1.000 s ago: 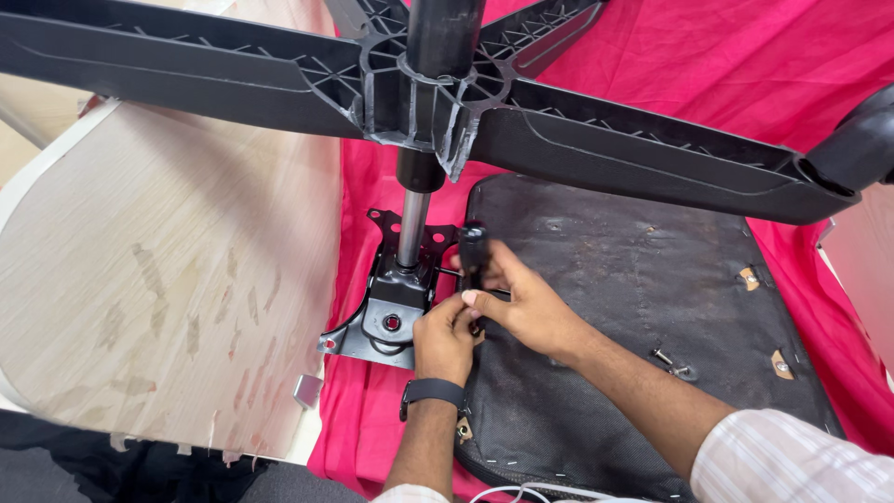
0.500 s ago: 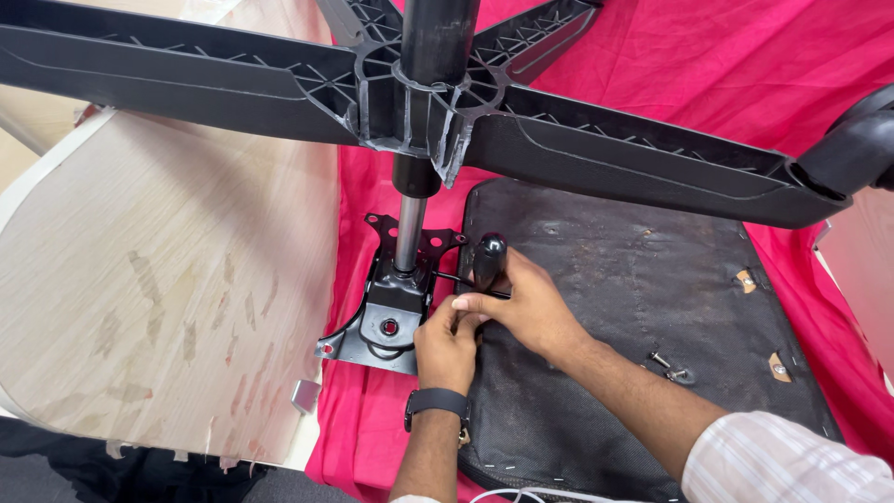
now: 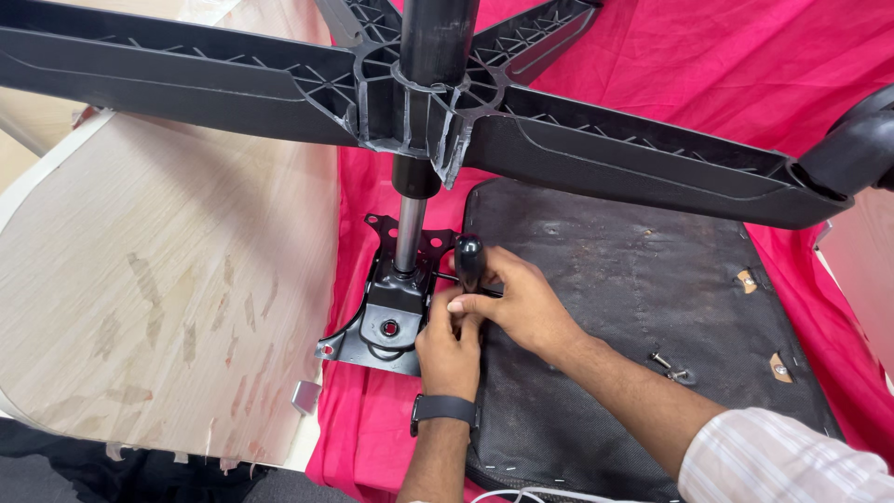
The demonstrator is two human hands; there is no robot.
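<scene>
Pink cloth (image 3: 726, 84) covers the counter under an upturned chair seat (image 3: 633, 307). Beside its metal plate (image 3: 386, 317), the right hand (image 3: 521, 303) curls its grip around a black lever knob (image 3: 468, 259). The left hand (image 3: 450, 349) pinches beneath; what it holds is hidden.
</scene>
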